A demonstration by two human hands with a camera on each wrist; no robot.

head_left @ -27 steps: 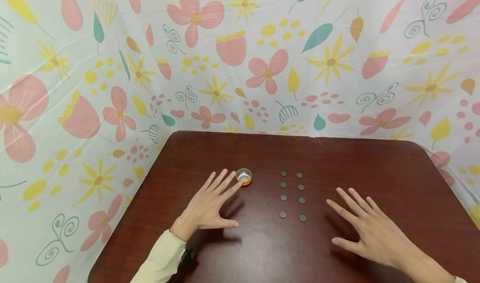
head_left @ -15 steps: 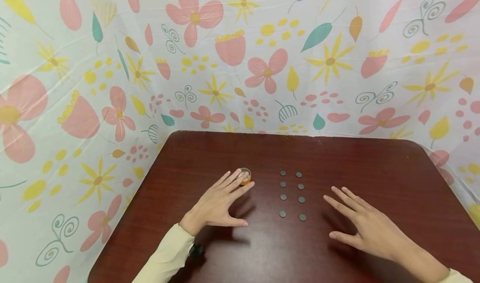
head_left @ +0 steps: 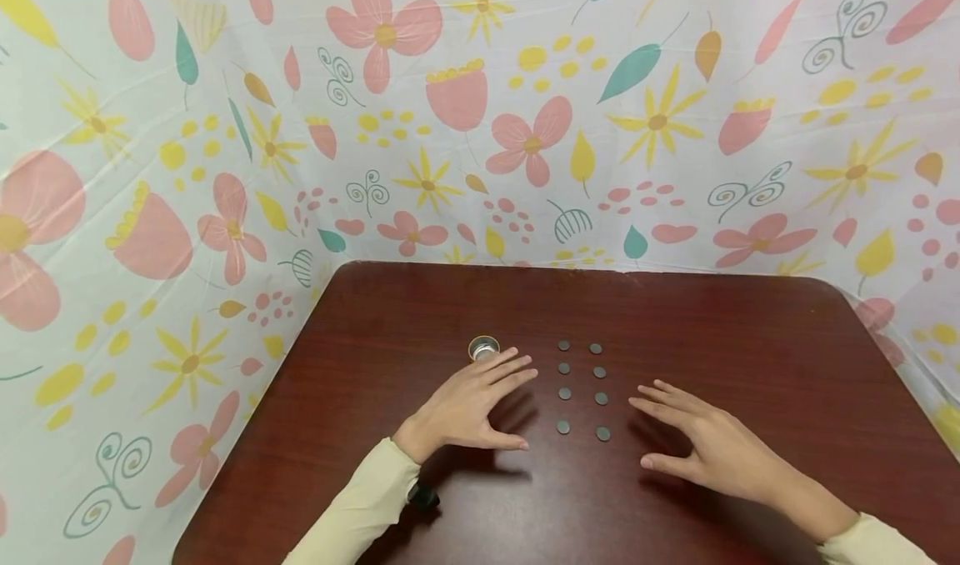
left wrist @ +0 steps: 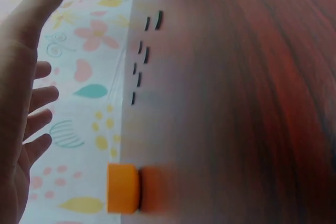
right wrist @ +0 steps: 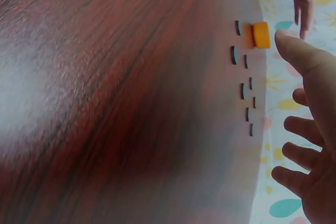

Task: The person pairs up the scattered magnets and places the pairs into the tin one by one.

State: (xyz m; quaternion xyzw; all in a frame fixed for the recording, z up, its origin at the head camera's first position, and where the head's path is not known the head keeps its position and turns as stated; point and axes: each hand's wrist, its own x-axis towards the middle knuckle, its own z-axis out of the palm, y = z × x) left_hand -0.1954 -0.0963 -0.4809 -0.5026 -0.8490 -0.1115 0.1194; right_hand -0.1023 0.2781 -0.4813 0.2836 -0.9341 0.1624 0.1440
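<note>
Several small dark grey discs [head_left: 564, 393] lie flat on the table in two columns, seen edge-on as thin dark strips in both wrist views. Left of them stands a small round orange tin [left wrist: 123, 188], its silvery inside facing up in the head view. My left hand [head_left: 468, 402] hovers over the table between tin and discs, fingers spread, partly covering the tin's near side. To the right of the discs hovers my right hand [head_left: 712, 444], fingers extended and thumb apart. Neither hand holds or touches anything.
The dark red-brown wooden table [head_left: 420, 298] has rounded far corners. A white cloth [head_left: 465, 165] with pink, yellow and green flowers hangs behind it and along its left side. A black object [head_left: 423, 497] sits under the left wrist.
My left hand has moved right, past the tin toward the discs. The right hand has shifted slightly left, toward the discs. Tin and discs stay in place.
</note>
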